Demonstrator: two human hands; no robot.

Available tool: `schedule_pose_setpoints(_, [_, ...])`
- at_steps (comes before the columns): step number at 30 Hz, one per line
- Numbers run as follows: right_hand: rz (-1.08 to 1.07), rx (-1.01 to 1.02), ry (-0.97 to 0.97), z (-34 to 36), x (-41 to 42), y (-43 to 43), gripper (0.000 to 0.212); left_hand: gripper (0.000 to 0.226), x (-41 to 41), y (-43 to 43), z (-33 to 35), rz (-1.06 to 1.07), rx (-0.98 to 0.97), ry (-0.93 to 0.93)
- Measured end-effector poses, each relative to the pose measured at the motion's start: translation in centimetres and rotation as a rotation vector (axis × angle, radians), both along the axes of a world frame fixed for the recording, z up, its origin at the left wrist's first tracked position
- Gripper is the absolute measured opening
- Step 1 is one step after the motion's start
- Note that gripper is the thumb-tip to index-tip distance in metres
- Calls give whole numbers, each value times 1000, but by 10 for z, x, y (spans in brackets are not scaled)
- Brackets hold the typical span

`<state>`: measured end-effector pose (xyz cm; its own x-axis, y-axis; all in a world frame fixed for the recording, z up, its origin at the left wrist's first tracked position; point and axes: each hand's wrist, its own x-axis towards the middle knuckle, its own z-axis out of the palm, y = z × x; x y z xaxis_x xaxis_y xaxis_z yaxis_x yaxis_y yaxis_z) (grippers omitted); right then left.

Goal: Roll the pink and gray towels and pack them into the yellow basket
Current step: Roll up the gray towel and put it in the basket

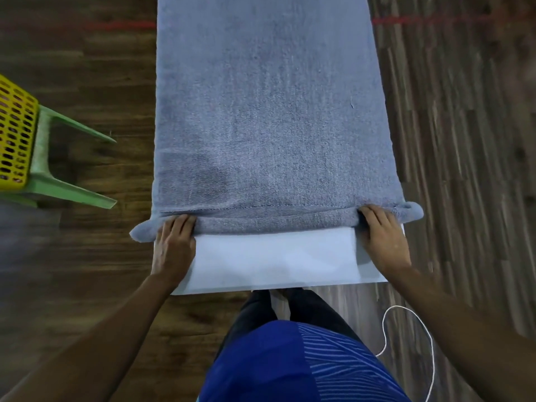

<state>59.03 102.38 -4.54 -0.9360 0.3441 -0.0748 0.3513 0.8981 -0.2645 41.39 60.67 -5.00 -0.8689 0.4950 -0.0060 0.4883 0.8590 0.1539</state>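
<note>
At the far left edge, the yellow basket (14, 132) sat on a green stool (43, 169), which stood on the wooden floor (87, 256), well apart from the work. A red line (130, 24) ran across the floor at the top.

The gray towel (269, 111) lay flat along a white table (275, 259) and stretched away from the person past the top of the view. Its near end was turned into a low roll (275, 220) across the table's width, and both tips of the roll stuck out past the table's sides. A stitched hem showed just beyond the roll.

The left hand (174, 245) gripped the roll near its left tip, with the fingers curled over the top and the palm on the bare table behind. The right hand (383, 242) held the roll the same way near its right tip, fingers bent over the cloth. The bare strip of table lay between the two hands, nearer the person than the roll.

At the lower right, a white cord (429, 343) looped on the floor beside the person's leg.
</note>
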Motion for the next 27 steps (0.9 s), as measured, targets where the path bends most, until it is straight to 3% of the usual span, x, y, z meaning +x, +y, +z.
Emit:
schedule_pose_setpoints(2, [-9, -8, 5, 5, -9, 6, 29, 32, -11, 2, 4, 1, 12, -1])
schedule_pose_setpoints(9, [-84, 13, -246, 14, -28, 21, 32, 32, -15, 3, 16, 12, -40, -126])
schedule_pose_setpoints(13, [-117, 115, -90, 11, -38, 24, 19, 10, -29, 7, 17, 108, -8, -32])
schedule_pose_setpoints(17, [48, 28, 14, 5, -29, 14, 33, 23, -22, 8, 10, 59, 89, -53])
schedule_pose_setpoints(21, [54, 18, -42, 1, -15, 3, 42, 42, -14, 1, 3, 6, -6, -111])
schedule_pose_setpoints(27, [-23, 0, -62, 11, -33, 9, 27, 47, -24, -3, 8, -92, -84, -164])
